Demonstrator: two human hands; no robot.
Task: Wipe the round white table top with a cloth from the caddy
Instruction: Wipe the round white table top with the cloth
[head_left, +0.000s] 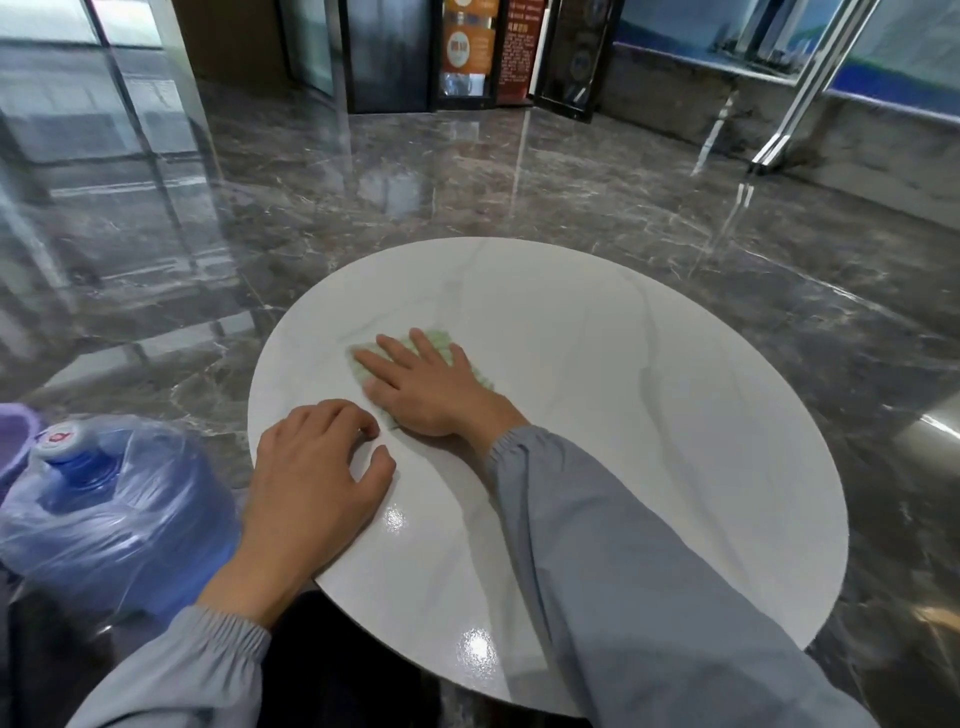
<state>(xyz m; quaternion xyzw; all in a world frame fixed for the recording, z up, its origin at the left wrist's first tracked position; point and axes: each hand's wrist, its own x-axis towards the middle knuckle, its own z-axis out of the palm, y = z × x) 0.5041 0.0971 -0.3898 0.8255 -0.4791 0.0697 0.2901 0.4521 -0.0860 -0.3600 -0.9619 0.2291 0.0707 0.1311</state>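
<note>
Right hand (423, 389), grip spread, presses cloth (440, 339); left hand (311, 467) rests loosely curled on table top (649, 415)

Table (649, 415): round white top with faint grey veins, glossy, two bright glints toward its 7 o'clock edge.
Cloth (441, 343): pale green, flat on the table at about 10 o'clock from its centre, mostly covered.
Right hand (431, 389): spread flat on the cloth, fingers straight.
Left hand (311, 478): rests directly on the table at its 8 o'clock rim, fingertips bent down onto the surface, near the cloth.
Floor (467, 182): dark polished marble all round the table; a bagged blue water bottle (119, 499) sits off the table at 9 o'clock.
</note>
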